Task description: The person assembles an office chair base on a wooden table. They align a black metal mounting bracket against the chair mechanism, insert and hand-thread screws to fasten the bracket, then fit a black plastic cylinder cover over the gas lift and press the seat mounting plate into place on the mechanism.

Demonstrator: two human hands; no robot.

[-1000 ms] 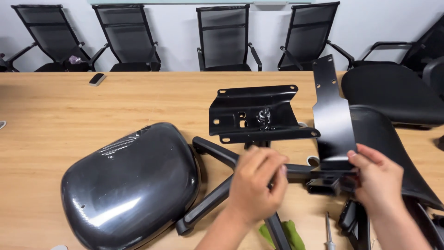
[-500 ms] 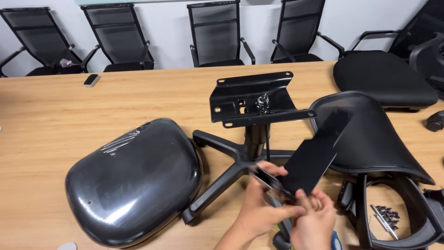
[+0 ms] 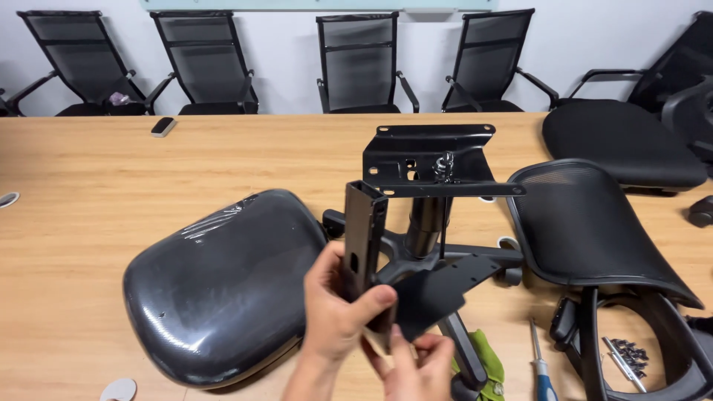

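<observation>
Moved: the black bent metal bracket plate (image 3: 386, 260) has swung from a slant to stand upright; both hands have shifted left.
Left hand (image 3: 336, 312): fingers closed around the plate's upright channel, its long axis vertical.
Right hand (image 3: 416, 367): fingertips pinch the flat lower flap from beneath.
Around: black star-shaped chair base (image 3: 431, 238) just behind the fingers; glossy black seat shell (image 3: 215, 282) to their left on the worktop (image 3: 111, 193); mesh backrest (image 3: 587, 223) to their right.

An office meeting room — mesh chairs (image 3: 360, 63) line a long wooden table (image 3: 111, 186).
</observation>
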